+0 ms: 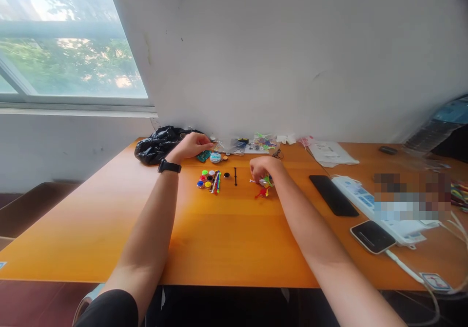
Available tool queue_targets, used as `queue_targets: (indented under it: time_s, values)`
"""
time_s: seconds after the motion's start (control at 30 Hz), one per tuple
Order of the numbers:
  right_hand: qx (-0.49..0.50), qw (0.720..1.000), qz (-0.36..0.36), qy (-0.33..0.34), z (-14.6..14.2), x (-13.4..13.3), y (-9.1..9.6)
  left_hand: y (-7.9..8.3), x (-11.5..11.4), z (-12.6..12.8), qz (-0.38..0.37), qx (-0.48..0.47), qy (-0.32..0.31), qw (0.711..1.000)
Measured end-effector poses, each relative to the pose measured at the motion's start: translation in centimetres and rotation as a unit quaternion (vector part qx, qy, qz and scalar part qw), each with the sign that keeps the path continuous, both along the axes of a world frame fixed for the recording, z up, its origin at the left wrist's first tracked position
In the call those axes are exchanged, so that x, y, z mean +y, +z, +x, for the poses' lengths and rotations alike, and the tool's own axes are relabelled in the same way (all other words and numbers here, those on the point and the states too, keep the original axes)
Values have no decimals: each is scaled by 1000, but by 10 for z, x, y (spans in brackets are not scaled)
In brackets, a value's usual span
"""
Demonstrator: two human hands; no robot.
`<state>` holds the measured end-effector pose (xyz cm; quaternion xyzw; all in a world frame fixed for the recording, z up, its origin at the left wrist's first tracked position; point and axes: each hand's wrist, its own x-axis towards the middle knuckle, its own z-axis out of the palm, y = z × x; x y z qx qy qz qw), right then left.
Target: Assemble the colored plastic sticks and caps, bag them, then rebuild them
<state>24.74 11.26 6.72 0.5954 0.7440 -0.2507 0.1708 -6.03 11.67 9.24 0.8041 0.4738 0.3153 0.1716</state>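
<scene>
My left hand (pixel 193 146), with a black band at the wrist, reaches toward the far edge of the orange table (pixel 219 239). Its fingers pinch a thin clear thing I cannot name, beside a clear plastic packet (pixel 229 146). My right hand (pixel 262 168) is curled closed over small coloured plastic pieces (pixel 263 188), red, green and white, that lie on the table. Between my hands sits a cluster of little paint pots (pixel 205 179) with thin coloured brushes (pixel 216 182) and a black stick (pixel 235 176).
A black plastic bag (pixel 157 145) lies at the far left by the wall. More packets of coloured parts (pixel 263 143) sit against the wall. To the right are white paper (pixel 331 153), a black phone (pixel 333 195), a white power strip (pixel 376 210) and a second phone (pixel 373 236).
</scene>
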Motion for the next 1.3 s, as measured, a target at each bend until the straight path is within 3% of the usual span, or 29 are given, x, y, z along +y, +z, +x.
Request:
queue_targets:
  time_s: [0.17, 0.37, 0.5, 0.7, 0.87, 0.93, 1.03, 1.13, 1.2, 1.3]
  values:
    - [36, 999, 24, 23, -1, -1, -2, 9, -10, -8, -29, -8, 3, 1000]
    - [114, 985, 115, 55, 1, 6, -2, 6, -10, -3, -67, 3, -4, 998]
    - [140, 978, 151, 43, 6, 13, -4, 2, -7, 4, -83, -3, -40, 996]
    - [96, 994, 60, 12, 8, 13, -14, -9, 1, 14, -109, 21, -94, 989]
    - [166, 981, 98, 27, 1, 11, -15, -12, 4, 15, -103, 30, -101, 989]
    - [244, 954, 170, 33, -4, 11, -12, -9, 1, 19, -86, 18, -104, 991]
    - [380, 867, 323, 18, -14, 8, -4, -2, -8, 32, -62, -32, -83, 994]
    - [462, 799, 384, 3, -26, 0, 8, 5, -17, 53, -72, -117, -103, 985]
    - [488, 784, 384, 6, -34, -9, 18, 9, -23, 68, -101, -184, -137, 968]
    - [485, 787, 381, 15, -42, -25, 36, 17, -32, 82, -107, -263, -138, 949]
